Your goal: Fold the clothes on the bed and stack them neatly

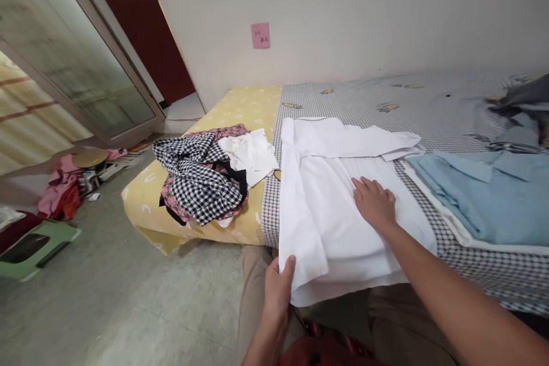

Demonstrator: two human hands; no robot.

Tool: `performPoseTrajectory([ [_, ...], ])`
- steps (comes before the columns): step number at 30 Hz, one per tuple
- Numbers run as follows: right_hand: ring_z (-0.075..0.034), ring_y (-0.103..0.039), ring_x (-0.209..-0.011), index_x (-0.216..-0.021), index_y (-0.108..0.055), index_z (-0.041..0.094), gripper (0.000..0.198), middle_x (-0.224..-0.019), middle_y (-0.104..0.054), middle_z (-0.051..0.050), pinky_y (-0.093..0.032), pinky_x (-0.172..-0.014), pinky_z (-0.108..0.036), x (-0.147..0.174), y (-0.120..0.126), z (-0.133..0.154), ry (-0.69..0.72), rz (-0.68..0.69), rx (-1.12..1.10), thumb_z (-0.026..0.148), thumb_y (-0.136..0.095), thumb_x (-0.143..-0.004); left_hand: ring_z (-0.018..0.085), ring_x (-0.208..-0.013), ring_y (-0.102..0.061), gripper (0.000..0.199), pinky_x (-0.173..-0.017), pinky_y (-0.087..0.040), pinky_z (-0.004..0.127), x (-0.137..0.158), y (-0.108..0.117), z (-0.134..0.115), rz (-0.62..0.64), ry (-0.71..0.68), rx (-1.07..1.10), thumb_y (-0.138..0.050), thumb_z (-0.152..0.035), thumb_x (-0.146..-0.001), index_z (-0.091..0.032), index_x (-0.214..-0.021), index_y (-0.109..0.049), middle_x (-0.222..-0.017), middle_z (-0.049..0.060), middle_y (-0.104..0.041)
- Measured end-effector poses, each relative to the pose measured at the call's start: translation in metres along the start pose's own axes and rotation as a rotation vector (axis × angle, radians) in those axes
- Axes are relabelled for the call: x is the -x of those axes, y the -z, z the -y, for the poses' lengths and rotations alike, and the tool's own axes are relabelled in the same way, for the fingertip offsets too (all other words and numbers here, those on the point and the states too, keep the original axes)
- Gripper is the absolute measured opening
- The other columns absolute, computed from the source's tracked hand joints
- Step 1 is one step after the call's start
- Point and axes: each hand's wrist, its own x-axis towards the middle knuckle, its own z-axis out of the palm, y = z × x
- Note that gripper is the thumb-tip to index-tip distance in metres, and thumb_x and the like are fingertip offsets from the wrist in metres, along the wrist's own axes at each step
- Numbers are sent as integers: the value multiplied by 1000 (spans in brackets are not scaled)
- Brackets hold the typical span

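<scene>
A white long-sleeved shirt (343, 206) lies spread on the bed, its lower hem hanging over the near edge. One sleeve crosses its upper part toward the right, and the left side is folded inward with the other sleeve running down. My left hand (278, 283) pinches the shirt's lower left edge, thumb on top and fingers underneath. Flat on the middle of the shirt rests my right hand (375, 203), its fingers spread and holding nothing. To the right lies a folded light blue shirt (480, 194) on top of a white cloth.
A black-and-white checked garment (201, 177) and a crumpled white cloth (251, 151) lie heaped on the yellow sheet (253, 106). Dark grey clothes (523, 120) sit at the far right. A green stool (55, 240) stands on the floor at left.
</scene>
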Motion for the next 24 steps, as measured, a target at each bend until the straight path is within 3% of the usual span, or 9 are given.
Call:
performPoseTrajectory([
  [5,-33,-40,-145,-141,-59,26,50,-154,-52,-9,-28,-115,-61,51,4,21,52,9,-104,31,-33,-99,25,-80,-73,48,-66,-55,30,7,4,3,-40,59,115,-78,-58,-68,-17,-92,-72,-93,10,-80],
  [8,-31,-52,-133,-131,-66,26,45,-142,-63,-10,-37,-110,-54,89,12,37,184,27,-331,37,-39,-97,24,-76,-72,41,-67,-57,32,7,6,11,-46,96,208,-76,-54,-73,-17,-90,-71,-84,8,-79],
  [11,-23,-70,-92,-123,-69,26,49,-113,-73,-8,-51,-88,-38,110,25,56,157,296,-625,48,-33,-99,25,-78,-73,33,-69,-59,35,5,7,16,-47,112,269,-71,-48,-79,-17,-92,-70,-83,8,-79],
  [13,-18,-67,-63,-125,-66,27,50,-92,-74,-3,-49,-73,-33,114,32,70,43,524,-680,51,-30,-101,26,-79,-74,31,-69,-60,35,3,8,16,-37,113,271,-70,-46,-81,-18,-94,-70,-84,8,-79],
  [15,-16,-63,-55,-129,-61,30,42,-79,-71,2,-44,-66,-30,113,36,82,-29,615,-634,50,-40,-99,27,-81,-75,33,-69,-60,36,2,9,15,-21,115,254,-71,-47,-80,-18,-96,-72,-83,9,-79],
  [17,-17,-62,-59,-131,-56,29,42,-70,-66,4,-40,-63,-28,111,36,92,-64,594,-645,42,-55,-91,29,-81,-75,38,-68,-61,36,3,8,13,-11,114,205,-75,-51,-77,-18,-95,-73,-79,10,-79],
  [20,-17,-56,-57,-129,-54,25,45,-64,-58,6,-37,-56,-26,111,37,101,-129,577,-927,34,-57,-85,30,-77,-75,44,-66,-60,36,6,6,11,-87,81,98,-77,-59,-72,-18,-86,-74,-72,10,-77],
  [22,-16,-51,-54,-131,-54,24,45,-60,-50,8,-36,-55,-26,113,40,101,-98,496,-1080,35,-52,-87,30,-76,-74,47,-65,-60,35,7,4,10,-155,35,64,-76,-65,-68,-20,-80,-74,-69,9,-76],
  [24,-16,-48,-53,-137,-52,27,49,-57,-43,9,-35,-55,-26,117,41,96,-10,362,-1034,35,-49,-89,31,-79,-74,52,-67,-60,35,7,2,10,-188,-13,28,-78,-69,-62,-19,-77,-74,-71,9,-76],
])
